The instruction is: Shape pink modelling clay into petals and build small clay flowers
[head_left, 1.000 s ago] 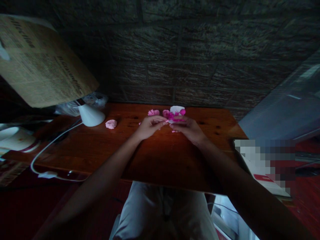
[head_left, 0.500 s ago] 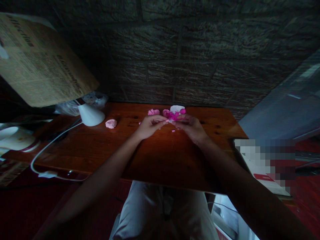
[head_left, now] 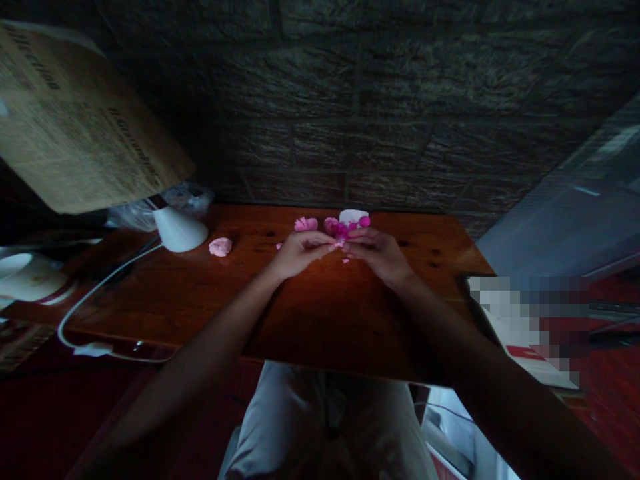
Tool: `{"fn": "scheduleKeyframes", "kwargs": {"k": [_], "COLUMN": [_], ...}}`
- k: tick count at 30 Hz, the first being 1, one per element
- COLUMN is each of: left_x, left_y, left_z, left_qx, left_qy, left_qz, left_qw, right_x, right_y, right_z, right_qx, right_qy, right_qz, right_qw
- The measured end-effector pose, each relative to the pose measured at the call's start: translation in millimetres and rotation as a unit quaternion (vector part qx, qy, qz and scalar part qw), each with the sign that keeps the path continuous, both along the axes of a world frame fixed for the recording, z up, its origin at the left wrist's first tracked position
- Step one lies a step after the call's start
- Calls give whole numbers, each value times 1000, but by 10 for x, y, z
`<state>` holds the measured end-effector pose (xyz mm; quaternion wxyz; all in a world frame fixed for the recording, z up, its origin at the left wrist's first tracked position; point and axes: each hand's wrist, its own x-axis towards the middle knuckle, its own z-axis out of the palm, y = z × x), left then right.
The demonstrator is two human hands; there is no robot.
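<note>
Over the far middle of the wooden table, my two hands meet at a small magenta and pink flower-like piece; its material is too blurred to name. My left hand is closed, thumb and forefinger pinching the piece's pale near edge. From the other side my right hand pinches the same piece, its fingertips partly hidden. Just behind the fingers lie a ruffled pink piece, a rounder pink piece and a white piece. A magenta round bit shows above my right fingers.
A pale pink lump rests beside the white lamp base, under a newsprint-patterned shade. Its white cord loops over the front edge. A tiny pink scrap lies near my hands. The stone wall closes the back.
My hands stay almost in place, with the fingertips shifting slightly on the pink piece. The whole view has moved a little; the objects on the table look unmoved.
</note>
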<state>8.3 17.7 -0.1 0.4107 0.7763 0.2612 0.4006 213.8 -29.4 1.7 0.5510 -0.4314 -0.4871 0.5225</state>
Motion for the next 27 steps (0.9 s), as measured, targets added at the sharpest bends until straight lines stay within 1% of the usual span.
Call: {"fn": "scheduleKeyframes", "kwargs": {"k": [6,15,24,27], "left_x": [2,-4,9,0], "left_y": [-2,1,8,20], "left_z": [-6,-10,-14,-18], "left_qx": [-1,-6,-16,-28], "left_qy": [-9,-3,-17,-28], "left_qz": [-3,5,6,19], "left_qw": [1000,1000,1000,999], "right_x": [-7,-27,-37,-40], "right_y": [12,14,21,9], "right_z": [-27,-8,-31,-20], "right_qx": [18,47,33,7], "right_qy": [-19,-40,-29,12], "right_qz": [-10,-32,-24,-12], "right_qw": [1000,998,999,1000]}}
